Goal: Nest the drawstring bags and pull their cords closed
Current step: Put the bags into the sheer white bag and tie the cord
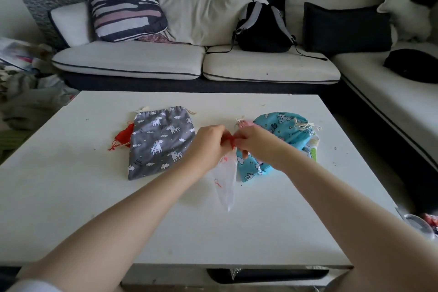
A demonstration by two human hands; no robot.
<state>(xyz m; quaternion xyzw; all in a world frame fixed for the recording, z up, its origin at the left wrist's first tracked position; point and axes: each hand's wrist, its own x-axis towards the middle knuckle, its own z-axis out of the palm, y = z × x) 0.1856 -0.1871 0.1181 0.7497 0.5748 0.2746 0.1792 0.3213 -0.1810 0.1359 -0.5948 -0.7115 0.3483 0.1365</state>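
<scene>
Early going, by my read. My left hand [208, 141] and right hand [254, 143] both pinch the red cord [229, 140] at the mouth of a thin white bag [225, 182], held up over the worktop [71, 197]; the mouth looks nearly drawn shut. Left to do: grey bag [161, 142] lies flat left of it, top gathered, a red bag [123, 136] part-tucked beneath its left edge. Blue bag [279, 140] sits crumpled right, more fabric under it. Cannot tell what's nested. Nothing blocks. Beyond: sofa [142, 61], backpack [263, 28].
</scene>
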